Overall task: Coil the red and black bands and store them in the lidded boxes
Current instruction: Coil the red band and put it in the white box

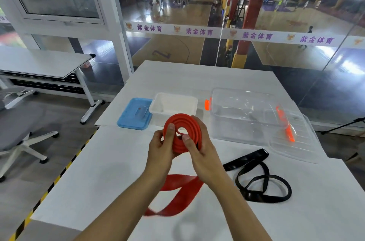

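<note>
Red band (182, 132), wound into a flat spiral of several turns, is held up above the counter (110, 161) just in front of the white box (173, 105); the left hand (161, 148) pinches the coil's near-left edge with thumb on its face and fingers curled behind; the right hand (199, 142) grips the right side, thumb pressed near the spiral's open centre; a loose red tail hangs below the coil and trails, blurred, onto the counter between the forearms. Coiling of the first band looks to be the step in hand, and well along but not finished; the next move calls for feeding the remaining tail round the spiral while keeping the turns pinched so they do not spring apart, then lowering the coil into a box. Just left of the white box lies a blue lid (135, 114); to its right stands a clear box (246, 114) with orange latches, its clear lid (292, 142) leaning against the far side; the black band (262, 183) lies uncoiled in loose loops on the counter, right of the coil and in front of the clear box.
</note>
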### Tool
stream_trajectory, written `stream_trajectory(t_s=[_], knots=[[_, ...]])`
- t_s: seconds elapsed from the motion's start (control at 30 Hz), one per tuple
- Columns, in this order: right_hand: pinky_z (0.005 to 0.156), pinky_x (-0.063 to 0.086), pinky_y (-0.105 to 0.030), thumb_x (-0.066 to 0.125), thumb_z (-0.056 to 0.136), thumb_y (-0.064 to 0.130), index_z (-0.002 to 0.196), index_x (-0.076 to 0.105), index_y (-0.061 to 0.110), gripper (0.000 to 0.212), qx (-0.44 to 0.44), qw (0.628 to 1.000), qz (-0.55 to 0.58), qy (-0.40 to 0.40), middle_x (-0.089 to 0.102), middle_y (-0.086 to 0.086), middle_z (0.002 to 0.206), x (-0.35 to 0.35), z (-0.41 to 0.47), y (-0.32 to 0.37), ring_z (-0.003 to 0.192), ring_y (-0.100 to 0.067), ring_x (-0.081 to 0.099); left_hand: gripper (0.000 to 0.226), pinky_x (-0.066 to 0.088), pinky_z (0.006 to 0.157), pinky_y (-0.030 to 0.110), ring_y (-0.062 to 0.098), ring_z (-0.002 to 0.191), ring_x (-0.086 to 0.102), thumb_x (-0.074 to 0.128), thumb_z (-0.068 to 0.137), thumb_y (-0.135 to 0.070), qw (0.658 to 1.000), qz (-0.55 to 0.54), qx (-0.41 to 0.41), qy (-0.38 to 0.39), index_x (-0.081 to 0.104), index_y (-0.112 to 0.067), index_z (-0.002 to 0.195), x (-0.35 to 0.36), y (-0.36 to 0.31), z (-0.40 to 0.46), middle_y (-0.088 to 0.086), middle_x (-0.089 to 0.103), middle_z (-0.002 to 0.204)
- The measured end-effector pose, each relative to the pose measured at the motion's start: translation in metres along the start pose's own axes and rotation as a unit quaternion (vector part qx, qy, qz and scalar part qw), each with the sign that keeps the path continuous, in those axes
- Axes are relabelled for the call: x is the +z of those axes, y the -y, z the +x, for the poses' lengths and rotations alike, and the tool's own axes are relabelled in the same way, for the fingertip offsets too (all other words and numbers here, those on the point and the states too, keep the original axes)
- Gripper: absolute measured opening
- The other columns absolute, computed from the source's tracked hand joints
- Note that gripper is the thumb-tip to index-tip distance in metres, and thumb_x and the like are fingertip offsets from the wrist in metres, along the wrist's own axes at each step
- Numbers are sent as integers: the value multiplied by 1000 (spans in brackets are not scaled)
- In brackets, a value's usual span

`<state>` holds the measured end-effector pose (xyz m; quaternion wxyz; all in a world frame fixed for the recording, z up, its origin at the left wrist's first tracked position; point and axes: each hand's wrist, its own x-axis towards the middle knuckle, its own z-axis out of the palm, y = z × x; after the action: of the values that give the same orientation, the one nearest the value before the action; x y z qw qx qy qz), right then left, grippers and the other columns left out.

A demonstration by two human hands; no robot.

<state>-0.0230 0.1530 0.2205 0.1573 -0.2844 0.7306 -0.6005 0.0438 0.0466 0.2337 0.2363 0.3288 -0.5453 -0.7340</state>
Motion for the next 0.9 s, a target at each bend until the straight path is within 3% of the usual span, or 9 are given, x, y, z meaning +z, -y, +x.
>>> stream_trajectory(t_s=[0.13, 0.23, 0.37, 0.43, 0.6, 0.77, 0.9], knots=[[108, 45, -21, 59, 106, 32, 150, 44, 46, 49, -6, 998, -20, 62, 63, 28, 133, -26, 5, 0, 127, 4, 59, 53, 63, 81, 43, 23, 95, 76, 72, 82, -51, 992, 63, -22, 103, 69, -8, 112, -22, -15, 10, 15, 76, 110], [111, 49, -35, 62, 104, 37, 147, 44, 50, 49, -7, 990, -72, 122, 65, 21, 134, -35, 5, 4, 125, -3, 62, 68, 61, 81, 35, 21, 98, 75, 80, 66, -67, 962, 167, -14, 218, 72, -20, 114, -38, -36, 23, 10, 75, 111], [108, 53, -39, 67, 101, 41, 146, 45, 51, 51, -9, 981, -89, 174, 67, 17, 131, -33, -2, 12, 122, -6, 65, 42, 59, 88, 38, 21, 96, 75, 74, 84, -54, 900, 284, -18, 330, 75, -23, 111, -48, -59, 33, 6, 78, 106], [107, 54, -39, 70, 98, 41, 146, 46, 50, 54, -11, 981, -82, 178, 68, 17, 129, -32, -5, 14, 120, -8, 66, 32, 59, 88, 36, 19, 93, 75, 71, 87, -49, 891, 314, 17, 326, 77, -24, 106, -47, -58, 32, 3, 79, 101], [92, 60, -25, 88, 85, 30, 139, 51, 43, 67, 15, 987, -56, 151, 69, 31, 94, -39, -5, 15, 95, -2, 71, 33, 55, 78, 24, 8, 85, 74, 65, 85, -46, 931, 253, 102, 242, 78, -21, 103, -36, -42, 18, -2, 79, 93], [104, 57, -35, 89, 83, 28, 144, 48, 42, 74, 14, 987, -28, 156, 70, 18, 121, -44, 0, 15, 114, -7, 70, 40, 55, 79, 22, 10, 91, 75, 62, 82, -51, 961, 191, 122, 160, 78, -22, 105, -25, -31, 12, -4, 80, 96], [110, 53, -33, 89, 84, 18, 154, 35, 39, 91, 6, 985, 4, 171, 60, 17, 138, -41, 0, 16, 129, -4, 62, 35, 56, 76, 20, 9, 90, 75, 63, 82, -51, 971, 157, 139, 113, 77, -25, 101, -20, -30, 9, -6, 80, 95]])
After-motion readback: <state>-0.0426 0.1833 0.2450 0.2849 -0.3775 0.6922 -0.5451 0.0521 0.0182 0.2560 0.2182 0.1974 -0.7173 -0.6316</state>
